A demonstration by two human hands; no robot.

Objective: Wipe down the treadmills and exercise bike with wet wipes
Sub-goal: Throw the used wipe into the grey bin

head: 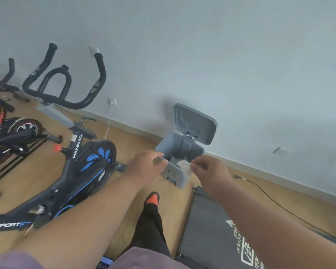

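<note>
Grey wall (202,55) fills 12 o'clock. Wood floor (37,171) from 9 to 4 o'clock. Wall socket (112,101) with white cable (108,127) at 10 o'clock. Black cord (279,206) on floor, 4 o'clock. Orange-toed shoe (152,198) near 6 o'clock.

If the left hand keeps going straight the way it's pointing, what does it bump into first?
Probably the grey wipes box. The left hand already grips its near edge, so it would push into the box. Depth is hard to judge.

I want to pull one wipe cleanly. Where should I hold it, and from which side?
Pinch the wipe at its free white edge sticking out of the box, from the right, where the right hand already pinches it. The left hand steadies the box; its lid stands open.
</note>
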